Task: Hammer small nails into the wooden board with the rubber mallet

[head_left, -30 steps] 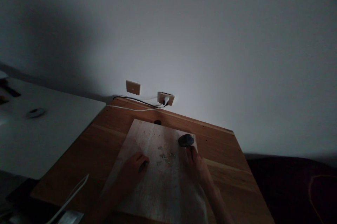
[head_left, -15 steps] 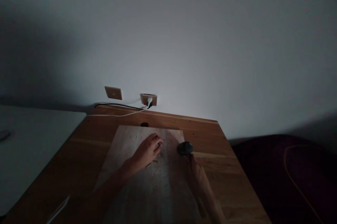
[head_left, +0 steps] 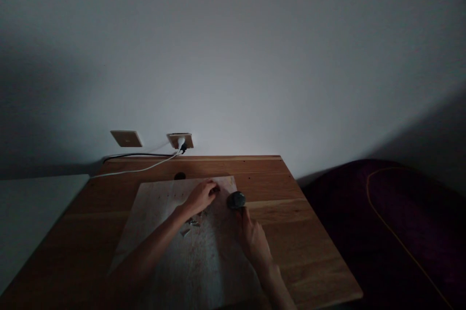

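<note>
In the head view my left hand is over the upper part of a pale wooden board, its fingers pinched together. Whatever is between the fingertips is too small and dark to make out. My right hand is wrapped around the handle of a mallet with a dark, rounded head. The head is at the board's right edge, a short way right of my left fingertips. Several small shiny metal pieces lie loose on the board below my left hand. A row of small dark dots crosses the board's upper left.
The board lies on a wooden table against a grey wall. White and black cables run along the back edge to a wall socket. A white surface adjoins at left; a dark purple rounded thing stands at right.
The view has shifted, so the table and board sit farther left. My left hand remains pinched above the board, and the mallet remains in my right hand. More of the loose metal pieces shows.
</note>
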A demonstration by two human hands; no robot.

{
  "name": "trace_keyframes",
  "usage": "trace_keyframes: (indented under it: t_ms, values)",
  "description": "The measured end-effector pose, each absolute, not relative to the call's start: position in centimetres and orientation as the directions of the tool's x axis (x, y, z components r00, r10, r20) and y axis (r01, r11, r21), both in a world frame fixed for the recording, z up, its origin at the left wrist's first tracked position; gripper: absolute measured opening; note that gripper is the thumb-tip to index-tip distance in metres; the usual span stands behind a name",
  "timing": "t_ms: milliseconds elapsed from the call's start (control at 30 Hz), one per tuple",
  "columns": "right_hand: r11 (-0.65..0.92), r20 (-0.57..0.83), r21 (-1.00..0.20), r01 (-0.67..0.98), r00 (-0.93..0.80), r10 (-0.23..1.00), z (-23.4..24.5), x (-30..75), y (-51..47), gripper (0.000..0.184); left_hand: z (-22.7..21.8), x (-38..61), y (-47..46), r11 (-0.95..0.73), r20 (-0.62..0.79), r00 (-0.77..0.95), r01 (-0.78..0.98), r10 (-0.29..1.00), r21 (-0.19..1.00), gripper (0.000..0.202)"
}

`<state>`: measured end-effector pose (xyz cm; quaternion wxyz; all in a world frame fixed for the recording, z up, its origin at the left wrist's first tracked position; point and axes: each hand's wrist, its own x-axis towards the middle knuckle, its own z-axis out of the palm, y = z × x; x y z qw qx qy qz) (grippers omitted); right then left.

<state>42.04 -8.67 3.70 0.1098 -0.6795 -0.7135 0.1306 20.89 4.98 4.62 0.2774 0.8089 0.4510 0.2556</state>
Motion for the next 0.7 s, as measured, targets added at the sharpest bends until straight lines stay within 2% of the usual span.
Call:
trace_keyframes:
  t_ms: [133, 267, 600, 700]
  values:
    - [0.092, 0.076, -0.404, 0.910, -0.066, 0.995, 3.26, 42.32, -8.61, 0.045, 4.91, 20.77, 4.82, -0.435, 0.148, 0.462, 0.608, 0.874, 0.664, 0.028]
    - [0.065, 0.053, -0.445, 0.893, -0.047, 0.998, 3.70, 42.27, -8.62, 0.044, 5.16, 20.90, 4.68, -0.421, 0.132, 0.456, 0.621, 0.880, 0.661, 0.026]
    - [0.126, 0.069, -0.377, 0.918, -0.108, 0.992, 3.61, 42.86, -8.82, 0.053, 5.18, 21.30, 4.67, -0.427, 0.135, 0.456, 0.634, 0.880, 0.645, 0.021]
    - [0.111, 0.072, -0.405, 0.908, -0.089, 0.993, 3.23, 42.80, -8.68, 0.053, 5.33, 21.27, 4.71, -0.429, 0.122, 0.465, 0.643, 0.877, 0.635, 0.023]
